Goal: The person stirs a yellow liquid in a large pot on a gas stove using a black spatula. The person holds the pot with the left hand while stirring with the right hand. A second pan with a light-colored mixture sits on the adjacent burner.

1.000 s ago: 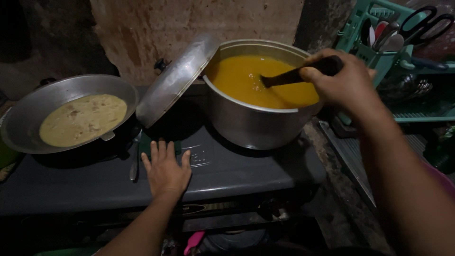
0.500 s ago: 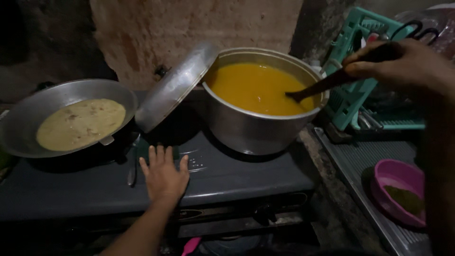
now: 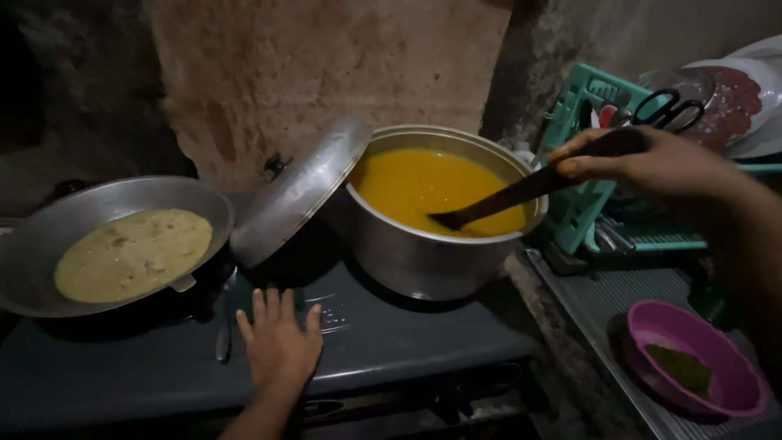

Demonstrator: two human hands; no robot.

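Stirring step: right hand [image 3: 652, 163] grips spoon [image 3: 521, 194] in soup pot [image 3: 440, 244]; left hand [image 3: 279, 346] flat, holding nothing, on stove [image 3: 407, 342]. Next likely needs a steady sweep clear of the rim.

Dark stove top [image 3: 391, 342]; steel pot [image 3: 423, 261], wide pan [image 3: 49, 236], left hand [image 3: 278, 346]
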